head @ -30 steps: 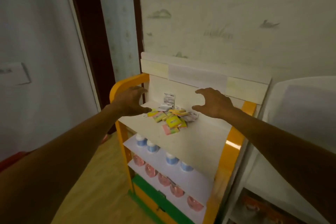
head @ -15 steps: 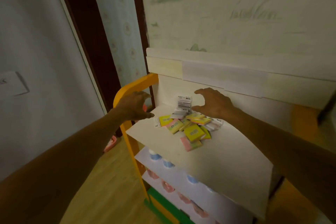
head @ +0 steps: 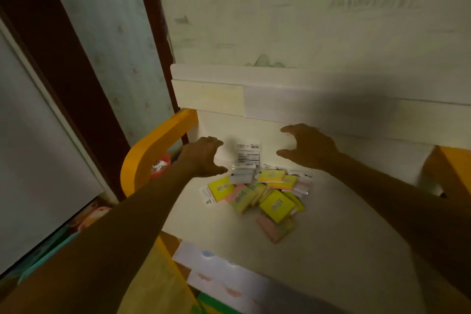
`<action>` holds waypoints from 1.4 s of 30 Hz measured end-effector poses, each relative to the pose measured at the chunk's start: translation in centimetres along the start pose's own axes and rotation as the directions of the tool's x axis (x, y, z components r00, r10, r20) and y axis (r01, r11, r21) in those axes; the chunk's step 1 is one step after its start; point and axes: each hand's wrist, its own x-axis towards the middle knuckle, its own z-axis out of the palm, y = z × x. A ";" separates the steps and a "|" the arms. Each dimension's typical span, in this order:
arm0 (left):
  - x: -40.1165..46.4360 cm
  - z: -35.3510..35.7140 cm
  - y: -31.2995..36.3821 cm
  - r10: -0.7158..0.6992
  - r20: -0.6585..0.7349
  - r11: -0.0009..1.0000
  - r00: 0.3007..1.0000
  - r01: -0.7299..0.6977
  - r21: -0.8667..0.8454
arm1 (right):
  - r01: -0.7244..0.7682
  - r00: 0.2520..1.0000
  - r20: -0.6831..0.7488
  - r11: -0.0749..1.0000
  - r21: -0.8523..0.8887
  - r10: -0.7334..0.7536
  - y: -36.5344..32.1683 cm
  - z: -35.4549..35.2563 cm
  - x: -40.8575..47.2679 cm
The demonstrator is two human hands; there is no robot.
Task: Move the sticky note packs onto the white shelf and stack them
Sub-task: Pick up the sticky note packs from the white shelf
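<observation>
Several sticky note packs [head: 265, 196], yellow, pink and white, lie in a loose heap on the top board of the white shelf [head: 331, 242], near its back panel. One white pack [head: 248, 153] leans upright against that panel. My left hand [head: 204, 158] hovers at the heap's left edge, fingers curled and apart, holding nothing. My right hand [head: 305, 148] hovers just above the heap's back right side, fingers spread, also empty. Both forearms reach in from the bottom corners.
The shelf has an orange curved side frame [head: 153, 150] on the left and another orange piece [head: 451, 168] at the right. Lower white tiers [head: 224, 278] hold blurred items. A dark door frame [head: 63, 79] and wall stand to the left.
The camera has moved closer and looks more steeply down on the shelf. Both hands have stayed open near the heap, the left one drawing nearer to the packs.
</observation>
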 end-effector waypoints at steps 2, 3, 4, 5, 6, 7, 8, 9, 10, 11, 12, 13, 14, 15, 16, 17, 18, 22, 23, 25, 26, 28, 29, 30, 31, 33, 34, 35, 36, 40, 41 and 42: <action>2.0 1.2 -0.6 -0.004 0.021 1.000 1.000 0.005 -0.028 | -0.046 0.999 -0.002 0.999 0.002 0.046 -0.1 0.9 0.5; 3.1 1.8 -0.8 -0.015 0.037 0.998 0.999 0.017 -0.059 | -0.062 0.998 -0.008 0.998 0.000 0.062 -0.2 1.3 0.7; 4.1 2.5 -0.9 -0.029 0.058 0.995 0.998 0.035 -0.093 | -0.079 0.997 -0.011 0.997 -0.001 0.079 -0.2 1.7 0.9; 4.9 3.1 -0.8 -0.034 0.075 0.991 0.997 0.044 -0.128 | -0.098 0.995 -0.008 0.995 -0.003 0.098 -0.2 2.0 1.0; 5.6 3.8 -0.6 -0.032 0.098 0.986 0.995 0.048 -0.160 | -0.115 0.993 -0.003 0.993 -0.008 0.115 -0.1 2.3 1.0; 6.1 4.5 -0.3 -0.017 0.111 0.980 0.994 0.039 -0.195 | -0.133 0.991 0.002 0.991 -0.012 0.133 0.0 2.6 0.9; 6.6 5.2 0.0 0.002 0.131 0.972 0.991 0.029 -0.232 | -0.148 0.989 0.002 0.989 -0.016 0.149 0.1 3.0 0.8; 7.0 6.0 0.4 0.025 0.148 0.961 0.989 0.017 -0.275 | -0.165 0.986 -0.001 0.986 -0.017 0.165 0.2 3.5 0.7; 7.3 6.9 0.7 0.039 0.172 0.950 0.984 0.017 -0.312 | -0.181 0.983 -0.001 0.983 -0.013 0.181 0.3 3.9 0.6; 7.7 8.0 1.0 0.057 0.186 0.937 0.981 0.012 -0.350 | -0.198 0.980 0.006 0.980 -0.007 0.198 0.5 4.4 0.3; 8.0 8.7 1.3 0.065 0.199 0.928 0.978 0.015 -0.373 | -0.213 0.977 0.016 0.977 -0.003 0.213 0.6 4.9 0.1; 8.3 9.6 1.6 0.080 0.202 0.916 0.976 0.008 -0.401 | -0.224 0.974 0.027 0.975 -0.003 0.224 0.7 5.5 -0.1; 8.7 10.6 1.9 0.093 0.214 0.911 0.972 0.004 -0.412 | -0.234 0.972 0.036 0.972 -0.006 0.234 0.8 5.9 -0.4; 8.9 11.2 2.2 0.121 0.213 0.903 0.970 -0.018 -0.429 | -0.243 0.969 0.042 0.970 -0.009 0.243 0.8 6.3 -0.6; 9.3 12.1 2.5 0.142 0.211 0.897 0.967 -0.035 -0.441 | -0.249 0.968 0.043 0.969 -0.015 0.249 0.8 6.6 -0.9; 9.7 13.0 2.6 0.154 0.192 0.885 0.969 -0.048 -0.464 | -0.250 0.967 0.042 0.968 -0.022 0.251 0.7 6.9 -1.1; 10.1 14.1 2.7 0.149 0.177 0.864 0.973 -0.041 -0.502 | -0.249 0.967 0.040 0.968 -0.027 0.250 0.7 7.1 -1.4; 8.7 14.1 2.7 0.074 0.122 0.798 0.990 0.015 -0.603 | -0.242 0.969 0.041 0.970 -0.041 0.243 0.4 7.5 -1.8; 8.5 14.2 2.7 0.053 0.114 0.783 0.992 0.030 -0.621 | -0.241 0.969 0.039 0.970 -0.042 0.243 0.4 7.6 -1.8; 8.3 14.2 2.8 0.027 0.111 0.765 0.993 0.051 -0.642 | -0.244 0.969 0.031 0.969 -0.037 0.245 0.4 7.7 -1.7; 8.5 14.4 2.7 0.022 0.115 0.765 0.993 0.057 -0.642 | -0.247 0.968 0.030 0.968 -0.035 0.248 0.4 7.8 -1.6; 8.8 14.8 2.7 0.001 0.106 0.759 0.994 0.068 -0.648 | -0.248 0.968 0.027 0.968 -0.042 0.249 0.4 8.0 -1.5; 8.9 15.0 2.7 -0.008 0.113 0.759 0.994 0.080 -0.646 | -0.250 0.968 0.027 0.967 -0.048 0.251 0.3 8.1 -1.5; 9.1 15.1 2.8 -0.015 0.123 0.756 0.992 0.092 -0.648 | -0.253 0.967 0.027 0.966 -0.052 0.255 0.3 8.2 -1.5; 9.2 15.0 2.9 -0.017 0.128 0.754 0.992 0.097 -0.650 | -0.257 0.966 0.028 0.965 -0.052 0.258 0.3 8.4 -1.5; 9.2 14.8 3.0 -0.018 0.122 0.759 0.992 0.093 -0.645 | -0.262 0.964 0.030 0.964 -0.046 0.264 0.2 8.6 -1.5; 9.2 14.9 3.1 -0.017 0.121 0.763 0.993 0.091 -0.640 | -0.264 0.964 0.033 0.964 -0.043 0.265 0.2 8.8 -1.5; 9.2 15.1 3.1 -0.016 0.112 0.770 0.994 0.084 -0.632 | -0.262 0.964 0.038 0.964 -0.039 0.264 0.1 9.0 -1.4; 9.3 15.3 3.1 -0.018 0.109 0.773 0.994 0.083 -0.629 | -0.259 0.965 0.042 0.965 -0.035 0.260 0.1 9.2 -1.3; 9.3 15.8 2.9 -0.029 0.055 0.747 0.998 0.058 -0.662 | -0.246 0.967 0.059 0.969 -0.033 0.248 -0.1 10.2 -1.0; 9.3 15.8 2.8 -0.041 0.039 0.730 0.998 0.057 -0.681 | -0.247 0.966 0.068 0.968 -0.035 0.249 -0.1 10.4 -1.0; 9.4 15.7 2.6 -0.050 0.037 0.709 0.998 0.061 -0.702 | -0.246 0.966 0.074 0.968 -0.039 0.249 -0.2 10.5 -0.9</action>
